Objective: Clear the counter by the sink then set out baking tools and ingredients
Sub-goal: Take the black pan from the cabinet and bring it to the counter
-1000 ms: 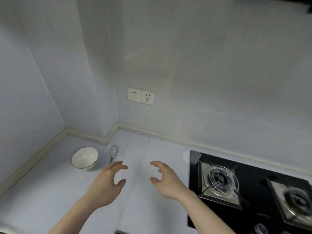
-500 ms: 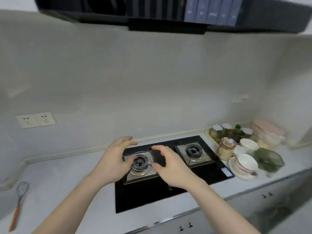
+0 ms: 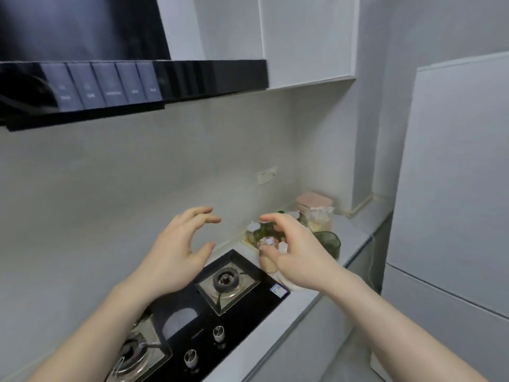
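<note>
Far left and above: black range hood (image 3: pixel 132 86), well clear of everything. Below it, gas hob (image 3: pixel 209 307) set in the pale counter (image 3: pixel 355 238), two burners and knobs visible, nothing on them. Left hand (image 3: pixel 176 255) raised over the hob, fingers curled and spread, empty, touching nothing. Right hand (image 3: pixel 297 255) beside it at similar height, likewise loosely curled, empty; thumb looks close to a jar with a patterned lid (image 3: pixel 266 250) but contact not shown, probably just in front of it. Right of the hob, past both hands: cluster of ingredients and dishes on the counter, with the patterned-lid jar nearest the hob, small white-lidded jars (image 3: pixel 253 226) behind, green glass bowl (image 3: pixel 327 242) to the right, pink-lidded container (image 3: pixel 314 202) and a clear bag (image 3: pixel 319 219) at the back by the wall. White dish partly hidden under the right wrist, type unclear. Step judged: reaching toward the ingredient cluster to pick the next item for setting out; nothing gripped yet. Next move likely needs right hand forward and down onto the nearest jar, closing around its body, left hand supporting or taking a second item. Crowded items touching each other, so careful lift advised. Sink not in view.
</note>
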